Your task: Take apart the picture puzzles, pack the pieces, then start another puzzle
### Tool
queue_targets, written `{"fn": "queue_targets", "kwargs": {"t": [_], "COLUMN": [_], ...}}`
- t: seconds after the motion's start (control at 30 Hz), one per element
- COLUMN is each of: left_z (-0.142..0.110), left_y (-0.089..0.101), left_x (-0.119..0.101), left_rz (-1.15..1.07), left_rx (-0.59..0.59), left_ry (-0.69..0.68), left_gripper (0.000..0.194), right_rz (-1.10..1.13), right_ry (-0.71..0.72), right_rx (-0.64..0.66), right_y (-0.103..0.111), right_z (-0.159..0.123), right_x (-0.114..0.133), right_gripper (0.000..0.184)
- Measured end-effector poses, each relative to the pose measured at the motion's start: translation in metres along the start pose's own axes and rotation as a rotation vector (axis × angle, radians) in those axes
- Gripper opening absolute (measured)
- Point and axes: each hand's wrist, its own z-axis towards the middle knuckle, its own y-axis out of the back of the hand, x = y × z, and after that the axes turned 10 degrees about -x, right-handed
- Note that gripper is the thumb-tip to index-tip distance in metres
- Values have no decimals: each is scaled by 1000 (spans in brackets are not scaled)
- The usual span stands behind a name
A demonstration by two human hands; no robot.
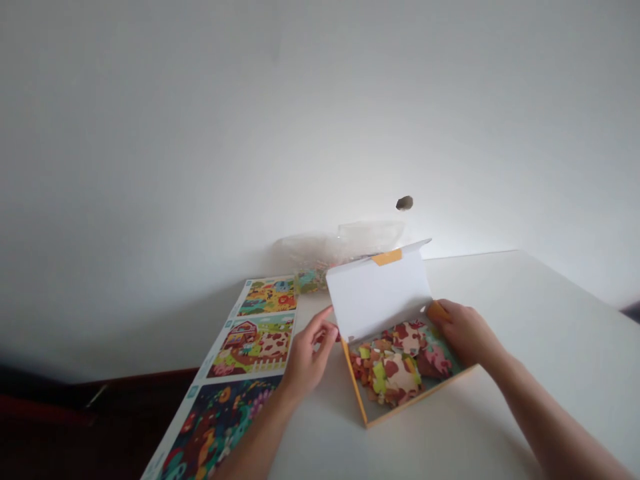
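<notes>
Open yellow-edged cardboard box [419, 399], colourful flat puzzle pieces [400, 379] inside
Right hand [463, 330] is clamped on its 3 o'clock side; left hand [307, 353] at 9 o'clock, fingers apart.

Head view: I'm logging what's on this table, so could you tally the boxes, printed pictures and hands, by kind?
Open box: 1
Printed pictures in view: 3
Hands: 2, left hand and right hand
Total: 6
Puzzle pieces overlap too much to count.
</notes>
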Motion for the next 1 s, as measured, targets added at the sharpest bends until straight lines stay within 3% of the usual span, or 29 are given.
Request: {"fn": "queue_targets", "kwargs": {"t": [0.13,0.23,0.3,0.37,0.47,0.57,0.73,0.87,1.0], "left_z": [-9,-12,-12,-12,-11,-11,-11,-11,-11], "left_y": [-4,-8,-9,-11,-12,-13,-14,-15,-14], "left_x": [0,7,12,16,16,14,11,10,9], "left_rz": [166,248,258,257,253,246,251,274,310], "left_rx": [147,191,206,212,211,203,217,219,218], "left_ry": [-87,-153,-179,-184,-173,-157,-157,-164,-195], "left_gripper": [40,33,30,29,27,27,27,26,25], "right_rz": [-81,-173,-193,-120,-58,-98,-154,-194,-201], "right_ry": [-100,-198,-192,-43,295,367,319,298,350], "right_rx": [-39,-197,-371,-499,-436,-421,-519,-632,-635], "right_y": [11,29,35,29,5,-16,-20,-24,-34], "right_z": [20,28,19,-2,-38,-50,-14,24,57], "right_x": [-65,-93,-87,-65,-24,-11,-55,-96,-124], "right_gripper": [26,47,53,47,47,39,20,30,39]}}
